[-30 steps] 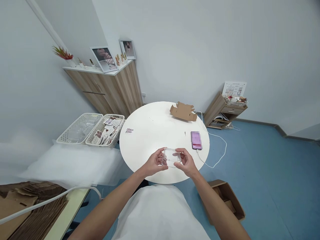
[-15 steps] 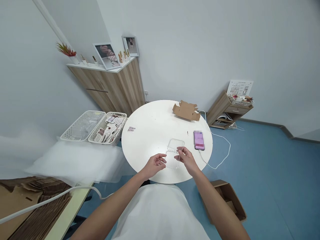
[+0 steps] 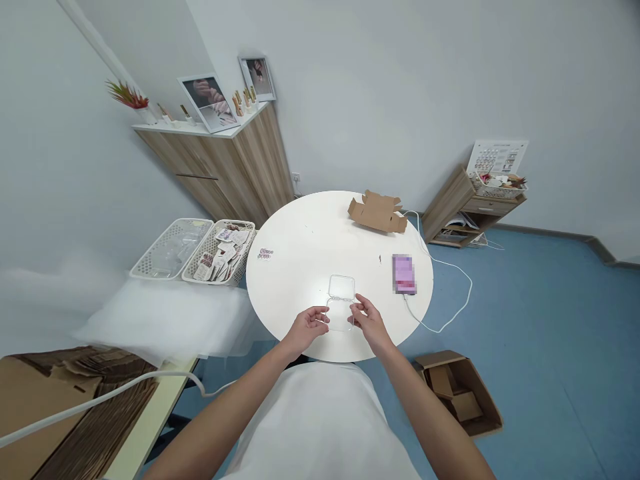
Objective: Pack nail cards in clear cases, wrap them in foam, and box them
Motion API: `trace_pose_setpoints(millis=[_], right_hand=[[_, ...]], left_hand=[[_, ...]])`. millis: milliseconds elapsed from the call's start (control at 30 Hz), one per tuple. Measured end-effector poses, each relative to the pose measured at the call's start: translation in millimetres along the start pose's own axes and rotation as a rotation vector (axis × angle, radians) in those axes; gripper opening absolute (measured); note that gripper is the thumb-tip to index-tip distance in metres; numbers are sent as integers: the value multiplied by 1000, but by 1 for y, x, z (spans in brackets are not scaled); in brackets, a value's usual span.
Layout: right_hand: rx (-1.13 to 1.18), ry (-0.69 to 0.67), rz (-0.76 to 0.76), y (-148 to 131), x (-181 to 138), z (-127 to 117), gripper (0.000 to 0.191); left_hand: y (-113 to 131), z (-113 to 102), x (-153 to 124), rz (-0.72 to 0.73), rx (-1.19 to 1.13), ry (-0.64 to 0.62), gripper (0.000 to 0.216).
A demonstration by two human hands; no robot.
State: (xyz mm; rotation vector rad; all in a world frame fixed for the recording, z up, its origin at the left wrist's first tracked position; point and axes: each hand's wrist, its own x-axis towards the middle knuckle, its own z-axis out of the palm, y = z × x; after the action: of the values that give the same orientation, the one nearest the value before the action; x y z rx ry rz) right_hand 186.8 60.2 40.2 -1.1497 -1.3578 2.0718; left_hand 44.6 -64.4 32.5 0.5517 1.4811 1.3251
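Note:
A clear plastic hinged case (image 3: 339, 315) lies opened out near the front of the round white table (image 3: 295, 220), its two halves joined across the middle. My left hand (image 3: 307, 328) grips the left edge of the nearer half between thumb and fingers. On the opposite edge, my right hand (image 3: 371, 325) pinches the same half. The farther half points away from me. To the left on the table is a small sheet of nail-like pieces (image 3: 265, 254). A phone (image 3: 404, 273) with a blurred purple screen is at the right, plugged into a white cable.
An unfolded brown carton (image 3: 379, 212) sits at the table's back. Left of the table stand two white baskets, one with clear plastic cases (image 3: 173, 250), one with printed packets (image 3: 227, 253). A cardboard box (image 3: 483, 393) is on the floor at right. Flattened cardboard (image 3: 100, 413) lies lower left.
The case has turned slightly and now sits squarer to me, with both hands still on its edges. My view has shifted a little.

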Motion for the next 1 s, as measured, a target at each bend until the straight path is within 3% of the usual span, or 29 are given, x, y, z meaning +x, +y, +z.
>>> trace_pose_setpoints(millis=[300, 767, 1000], right_hand=[[-177, 19, 96, 53, 4, -9, 48], [-165, -25, 300, 80, 27, -15, 58], [-201, 36, 319, 86, 29, -11, 58]], left_hand=[[-35, -5, 15, -181, 27, 130, 43], [-82, -4, 36, -253, 218, 221, 40], [-85, -5, 36, -213, 463, 267, 51]])
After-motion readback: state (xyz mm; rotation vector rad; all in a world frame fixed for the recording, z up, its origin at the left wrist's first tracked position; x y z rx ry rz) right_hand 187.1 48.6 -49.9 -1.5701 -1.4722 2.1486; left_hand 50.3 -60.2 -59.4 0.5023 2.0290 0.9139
